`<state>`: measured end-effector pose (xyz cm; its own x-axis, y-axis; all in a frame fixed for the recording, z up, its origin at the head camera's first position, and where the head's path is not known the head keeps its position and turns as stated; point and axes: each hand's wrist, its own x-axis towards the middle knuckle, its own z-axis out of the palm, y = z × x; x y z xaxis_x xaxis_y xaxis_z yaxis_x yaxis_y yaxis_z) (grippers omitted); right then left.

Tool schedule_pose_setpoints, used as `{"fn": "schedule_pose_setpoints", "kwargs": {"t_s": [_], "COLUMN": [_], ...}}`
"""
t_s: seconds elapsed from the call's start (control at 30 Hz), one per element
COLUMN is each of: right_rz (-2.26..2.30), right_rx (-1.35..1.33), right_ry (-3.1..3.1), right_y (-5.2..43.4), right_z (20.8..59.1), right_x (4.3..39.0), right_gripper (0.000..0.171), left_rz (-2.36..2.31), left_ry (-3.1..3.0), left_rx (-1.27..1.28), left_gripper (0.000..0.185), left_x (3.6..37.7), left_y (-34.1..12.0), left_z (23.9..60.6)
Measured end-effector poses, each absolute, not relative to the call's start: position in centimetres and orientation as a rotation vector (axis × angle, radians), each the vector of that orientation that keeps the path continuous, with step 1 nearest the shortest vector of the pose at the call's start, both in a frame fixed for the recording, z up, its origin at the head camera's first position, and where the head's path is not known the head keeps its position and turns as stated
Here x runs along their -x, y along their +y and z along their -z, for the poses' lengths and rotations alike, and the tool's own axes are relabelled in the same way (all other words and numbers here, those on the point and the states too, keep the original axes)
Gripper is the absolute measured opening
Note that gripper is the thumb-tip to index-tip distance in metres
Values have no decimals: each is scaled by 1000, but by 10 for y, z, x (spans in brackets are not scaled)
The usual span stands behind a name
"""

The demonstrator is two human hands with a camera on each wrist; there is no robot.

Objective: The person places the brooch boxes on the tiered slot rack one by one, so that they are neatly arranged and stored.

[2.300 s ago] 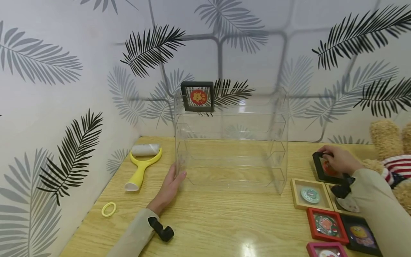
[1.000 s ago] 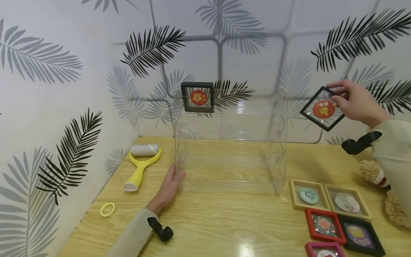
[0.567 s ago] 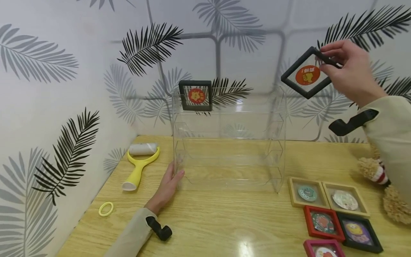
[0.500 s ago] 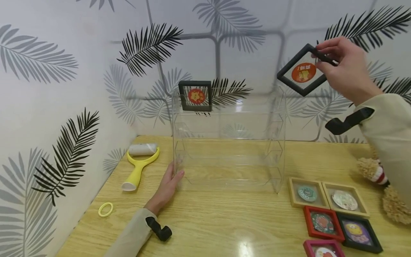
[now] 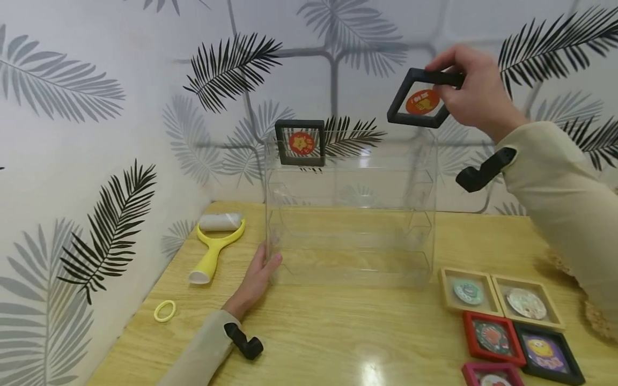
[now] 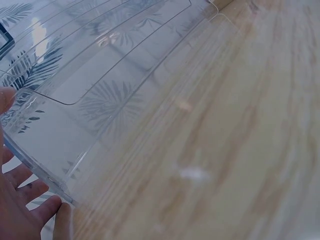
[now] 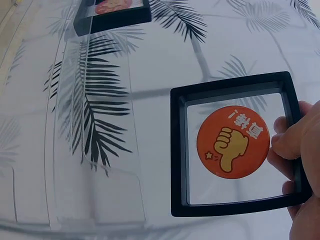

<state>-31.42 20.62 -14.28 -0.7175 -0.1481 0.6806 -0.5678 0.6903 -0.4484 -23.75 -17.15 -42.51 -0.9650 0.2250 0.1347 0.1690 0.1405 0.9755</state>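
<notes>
"While the head view is showing your right hand (image 5: 475,94) pinching the framed badge (image 5: 419,101), where's it hanging?"

"In air, by the clear rack (image 5: 350,214)'s upper right. Left wrist: your left hand (image 6: 17,207) is gripping its side edge (image 6: 37,168). Right wrist: you're pinching the rim (image 7: 178,150). Looking light, stiff, film (image 7: 202,190) perhaps fragile; you're best holding there."

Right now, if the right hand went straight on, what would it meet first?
Probably the patterned wall, reached first by the black frame the right hand holds, though depth is unclear.
</notes>
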Motion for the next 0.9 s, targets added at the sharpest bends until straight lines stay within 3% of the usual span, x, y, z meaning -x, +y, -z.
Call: {"fn": "schedule_pose_setpoints", "kwargs": {"t_s": [0.27, 0.9], "right_rz": [-747, -718], "right_rx": [-678, -767], "right_ry": [-2280, -2535], "right_y": [177, 150], "right_z": [153, 180], "right_x": [325, 341], "right_gripper": [25, 34], "left_rz": [-1996, -1991], "left_ry": [2387, 2430], "left_rx": [-442, -481], "left_gripper": [55, 55], "left_x": [247, 248], "left_y": [-173, -175], "left_z": [444, 444]}}
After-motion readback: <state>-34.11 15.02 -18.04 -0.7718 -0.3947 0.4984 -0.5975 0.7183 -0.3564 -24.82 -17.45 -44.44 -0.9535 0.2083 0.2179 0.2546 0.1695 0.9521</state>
